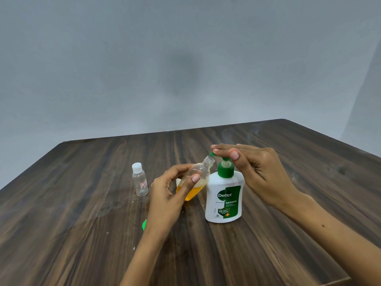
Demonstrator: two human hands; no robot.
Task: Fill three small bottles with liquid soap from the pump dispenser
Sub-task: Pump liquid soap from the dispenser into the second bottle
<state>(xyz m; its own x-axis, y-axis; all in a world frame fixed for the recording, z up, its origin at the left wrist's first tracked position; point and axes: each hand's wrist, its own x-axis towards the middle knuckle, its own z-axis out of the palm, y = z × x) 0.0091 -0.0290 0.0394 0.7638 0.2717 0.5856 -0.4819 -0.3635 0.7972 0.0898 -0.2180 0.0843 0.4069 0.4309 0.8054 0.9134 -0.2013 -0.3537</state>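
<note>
A white and green Dettol pump dispenser (224, 199) stands on the wooden table (82, 213). My right hand (253, 168) lies flat on top of its green pump head, fingers straight, pressing it. My left hand (171, 195) grips a small clear bottle (198, 176), uncapped and tilted, with its open mouth just under the pump spout. Orange soap fills the bottle's lower part. A second small clear bottle (140, 180) with a white cap stands upright to the left, with no soap visible in it.
A green cap (144, 225) lies on the table, partly hidden behind my left wrist. A small white object (178, 181) peeks out behind my left fingers. A grey wall rises behind the table's far edge.
</note>
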